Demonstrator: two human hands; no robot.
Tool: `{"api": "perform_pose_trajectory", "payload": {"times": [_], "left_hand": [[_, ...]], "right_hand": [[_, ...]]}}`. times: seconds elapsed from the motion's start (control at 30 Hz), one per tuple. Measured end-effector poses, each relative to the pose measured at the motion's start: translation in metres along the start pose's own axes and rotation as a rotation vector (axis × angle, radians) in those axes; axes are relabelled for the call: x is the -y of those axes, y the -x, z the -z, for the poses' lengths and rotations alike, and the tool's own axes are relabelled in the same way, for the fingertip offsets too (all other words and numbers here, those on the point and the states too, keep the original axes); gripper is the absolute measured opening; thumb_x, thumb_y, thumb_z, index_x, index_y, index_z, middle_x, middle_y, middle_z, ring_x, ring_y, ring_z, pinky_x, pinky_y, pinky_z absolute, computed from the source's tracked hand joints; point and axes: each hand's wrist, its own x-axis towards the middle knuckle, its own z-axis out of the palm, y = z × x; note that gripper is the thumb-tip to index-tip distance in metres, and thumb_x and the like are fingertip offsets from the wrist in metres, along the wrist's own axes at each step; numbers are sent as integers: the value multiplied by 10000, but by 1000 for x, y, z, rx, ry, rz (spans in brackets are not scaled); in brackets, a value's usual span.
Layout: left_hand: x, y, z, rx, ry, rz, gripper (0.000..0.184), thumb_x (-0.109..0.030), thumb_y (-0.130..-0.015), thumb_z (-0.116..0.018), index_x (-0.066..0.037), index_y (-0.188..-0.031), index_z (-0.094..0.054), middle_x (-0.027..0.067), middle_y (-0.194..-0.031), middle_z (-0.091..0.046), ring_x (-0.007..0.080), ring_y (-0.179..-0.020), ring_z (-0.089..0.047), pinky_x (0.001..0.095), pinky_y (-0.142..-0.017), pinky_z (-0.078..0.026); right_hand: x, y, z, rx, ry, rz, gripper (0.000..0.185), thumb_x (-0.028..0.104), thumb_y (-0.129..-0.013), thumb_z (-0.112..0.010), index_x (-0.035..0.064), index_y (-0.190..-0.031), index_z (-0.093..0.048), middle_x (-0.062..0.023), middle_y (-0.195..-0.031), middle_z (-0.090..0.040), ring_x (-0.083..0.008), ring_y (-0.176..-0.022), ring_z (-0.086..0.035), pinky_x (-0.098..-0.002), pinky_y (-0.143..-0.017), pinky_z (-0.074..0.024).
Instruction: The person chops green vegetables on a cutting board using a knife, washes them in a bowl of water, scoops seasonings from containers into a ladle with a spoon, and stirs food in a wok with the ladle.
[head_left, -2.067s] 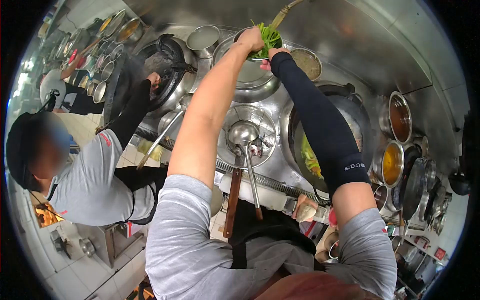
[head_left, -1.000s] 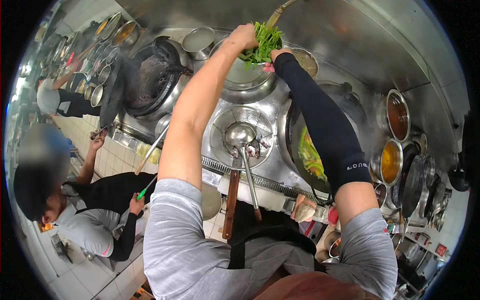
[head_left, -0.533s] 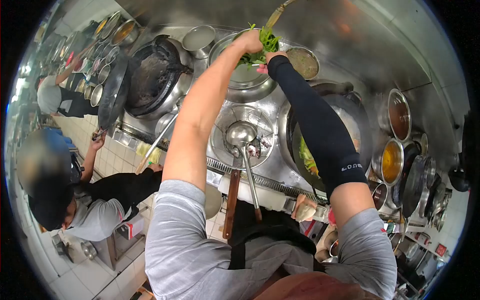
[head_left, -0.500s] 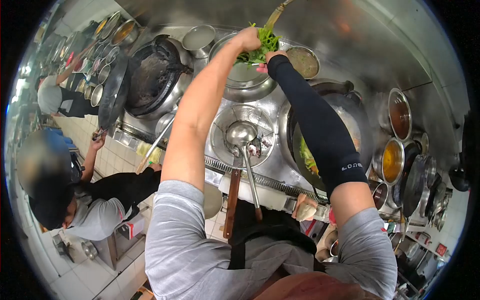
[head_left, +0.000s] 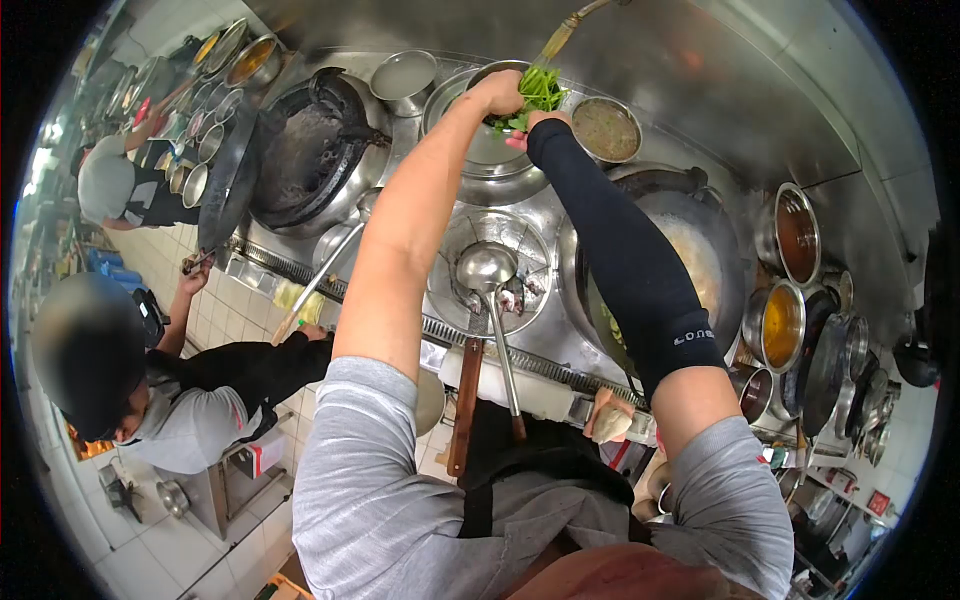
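Observation:
A bunch of leafy greens is between my two hands, under a tap and over a steel pot of water. My left hand is closed round the stems from the left. At the lower right, my right hand is closed on the leaves, with its fingertips sticking out below them. Part of the bunch is hidden by the hands. Nearer to me, a ladle rests in a wire strainer with a wooden handle.
On the right, a wok with food sits partly under my sleeved arm. A bowl of broth and a pot of cloudy liquid flank the steel pot. At left, a co-worker holds a wok by its handle.
The greens and both hands have shifted slightly; the bunch looks more gathered and sits closer under the tap. The view has tilted a little. The ladle and strainer stay put.

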Motion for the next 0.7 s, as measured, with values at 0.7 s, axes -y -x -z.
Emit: {"api": "perform_pose_trajectory", "payload": {"times": [0.7], "left_hand": [[12,0,-11,-16,-197,-64,441,-116,-822,-654,30,-1234,-597,288,-1199,-667,430,-1146,-644,493,-976,-520]], "right_hand": [[-26,-15,-17,-43,-130,-4,306,-27,-949,-461,-27,-1252,-507,-254,-1087,-617,-371,-680,-665,-519,-544,-632]]}}
